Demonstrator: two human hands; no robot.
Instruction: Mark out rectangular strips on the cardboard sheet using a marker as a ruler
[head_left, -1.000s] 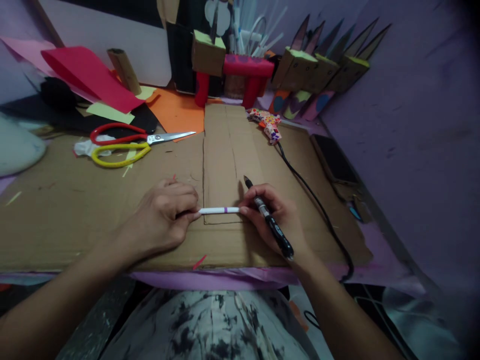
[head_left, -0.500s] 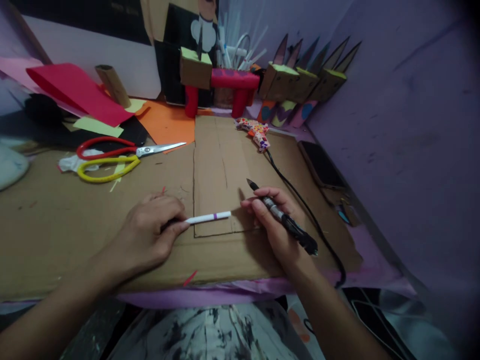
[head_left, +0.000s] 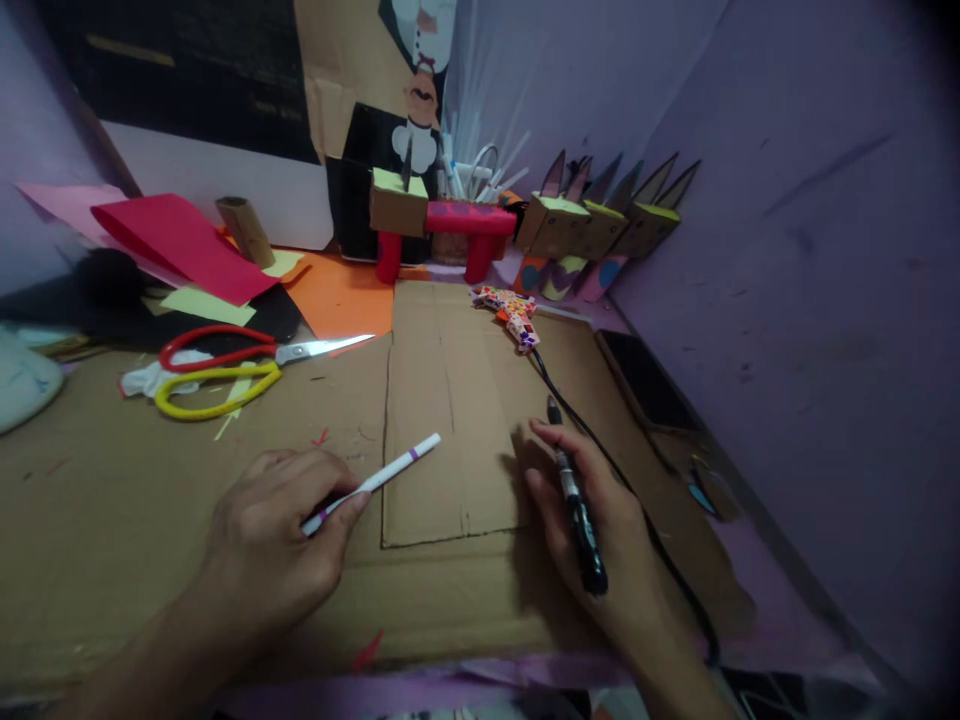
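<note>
My left hand (head_left: 289, 520) is closed on a thin white stick with purple bands (head_left: 397, 465), pinched between thumb and fingers. The stick's free end points up and right, over a cardboard piece (head_left: 487, 490) that carries drawn pencil and dark outline lines. In my right hand (head_left: 592, 500) lies a black pen with a clear grip section (head_left: 574, 515); its tip points away from me and the fingers curl loosely around it. This hand is just right of the lower part of the outlined cardboard.
Scissors with red and yellow handles (head_left: 225, 372) lie at left, near coloured paper (head_left: 180, 245). A patterned glue gun (head_left: 514, 315) trails a black cord (head_left: 615, 470) past my right hand. A phone (head_left: 649, 380) sits at right. Cardboard animal figures (head_left: 555, 225) stand along the back.
The white stick has tilted upward, and more of it shows behind my left thumb. My right hand has moved right, the pen turning steeper. The view has tipped upward.
</note>
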